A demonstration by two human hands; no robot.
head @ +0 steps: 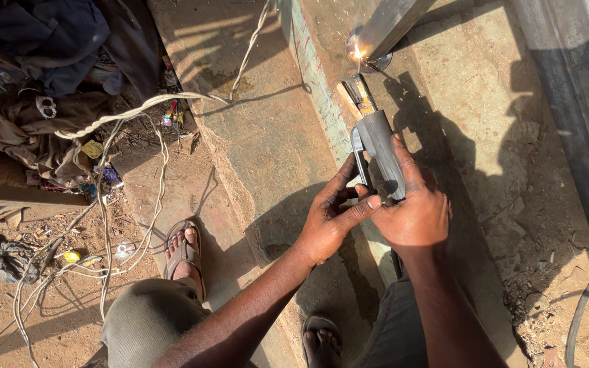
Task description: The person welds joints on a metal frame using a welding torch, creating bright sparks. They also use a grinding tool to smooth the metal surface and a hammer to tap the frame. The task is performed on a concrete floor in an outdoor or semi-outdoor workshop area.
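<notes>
1. right hand gripping welding electrode holder, centre frame.
2. left hand closed on the holder's lever.
3. holder's tip sparking at metal bar base on concrete slab.

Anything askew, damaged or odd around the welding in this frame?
Yes. Both bare hands, left hand and right hand, grip the electrode holder near the sparking arc. Loose cables tangle across the littered dirt beside a sandalled foot.
</notes>
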